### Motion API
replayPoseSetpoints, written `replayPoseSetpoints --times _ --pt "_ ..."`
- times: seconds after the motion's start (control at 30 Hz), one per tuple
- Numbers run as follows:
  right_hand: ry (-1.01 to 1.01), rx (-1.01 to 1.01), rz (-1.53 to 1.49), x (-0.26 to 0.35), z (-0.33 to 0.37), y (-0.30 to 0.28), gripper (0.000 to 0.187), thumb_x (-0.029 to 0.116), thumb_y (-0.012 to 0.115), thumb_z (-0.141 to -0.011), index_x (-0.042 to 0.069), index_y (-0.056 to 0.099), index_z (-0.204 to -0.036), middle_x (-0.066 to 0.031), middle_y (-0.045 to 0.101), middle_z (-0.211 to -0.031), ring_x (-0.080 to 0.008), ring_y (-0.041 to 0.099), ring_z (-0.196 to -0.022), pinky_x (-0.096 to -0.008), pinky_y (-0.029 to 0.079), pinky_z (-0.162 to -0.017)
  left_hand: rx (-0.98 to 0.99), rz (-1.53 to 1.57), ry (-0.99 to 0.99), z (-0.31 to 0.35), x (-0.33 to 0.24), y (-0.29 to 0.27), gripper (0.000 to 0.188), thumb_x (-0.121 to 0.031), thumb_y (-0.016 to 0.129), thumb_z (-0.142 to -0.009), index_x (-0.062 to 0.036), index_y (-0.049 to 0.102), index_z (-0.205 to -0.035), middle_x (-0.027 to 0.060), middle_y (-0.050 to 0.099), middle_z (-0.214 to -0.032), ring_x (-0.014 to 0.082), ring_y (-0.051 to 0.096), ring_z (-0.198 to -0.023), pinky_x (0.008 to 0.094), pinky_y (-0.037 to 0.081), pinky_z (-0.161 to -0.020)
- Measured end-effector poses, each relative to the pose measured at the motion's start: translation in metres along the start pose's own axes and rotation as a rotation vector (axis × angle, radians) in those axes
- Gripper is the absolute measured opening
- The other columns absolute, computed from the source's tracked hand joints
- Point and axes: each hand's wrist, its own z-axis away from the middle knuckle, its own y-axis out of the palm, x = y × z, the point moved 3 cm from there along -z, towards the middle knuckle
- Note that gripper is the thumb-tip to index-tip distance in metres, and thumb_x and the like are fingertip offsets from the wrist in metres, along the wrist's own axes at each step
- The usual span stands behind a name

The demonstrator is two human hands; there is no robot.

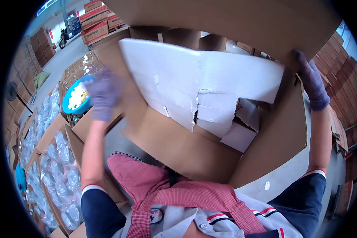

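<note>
A large open cardboard box (178,144) stands in front of me, its brown walls spread around torn white cardboard sheets (162,75). My right hand (311,77), in a purple knitted glove, grips the edge of the big raised flap (234,23) at the far right corner. Also gloved in purple, my left hand (105,93) is smeared by motion beside the box's left wall, so its fingers cannot be made out. A smaller white piece of folded cardboard (242,133) lies low in the box's right part.
Left of the box, a blue basin (69,106) holds small white and yellowish pieces. Cartons with plastic-wrapped clear items (59,174) line the left side. Stacked cartons rise at the back left (95,27) and along the right (345,87). A fan (12,91) stands far left.
</note>
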Motion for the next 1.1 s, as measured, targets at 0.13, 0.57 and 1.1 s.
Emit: replayPoseSetpoints --times 0.13,0.57,1.1 --pt "-0.174 0.077 0.264 -0.008 -0.002 0.002 0.038 0.018 0.042 -0.1 0.006 0.045 -0.136 -0.0192 0.052 -0.129 -0.0325 0.051 -0.12 -0.037 0.039 -0.103 -0.669 0.499 0.106 -0.012 0.023 -0.077 0.056 -0.035 0.074 -0.074 -0.0049 0.062 -0.12 0.015 0.064 -0.116 0.0335 0.058 -0.112 0.0412 0.043 -0.098" --pt "-0.103 0.058 0.193 -0.016 0.006 -0.006 0.042 0.009 0.042 -0.097 0.008 0.042 -0.139 -0.0199 0.052 -0.13 -0.0333 0.052 -0.119 -0.0363 0.041 -0.101 0.365 1.089 0.529 -0.068 -0.031 -0.164 0.024 -0.018 0.073 -0.077 -0.0035 0.068 -0.096 0.002 0.06 -0.074 0.0109 0.058 -0.071 0.0258 0.045 -0.062" --pt "-0.277 0.048 0.373 -0.001 0.021 0.007 0.036 0.018 0.038 -0.101 0.006 0.049 -0.133 -0.0159 0.053 -0.131 -0.0301 0.051 -0.121 -0.0349 0.037 -0.105 0.25 0.675 0.607 -0.144 -0.196 -0.083 0.074 -0.049 0.071 -0.072 -0.0077 0.053 -0.13 0.0153 0.061 -0.119 0.0321 0.057 -0.111 0.0406 0.043 -0.097"
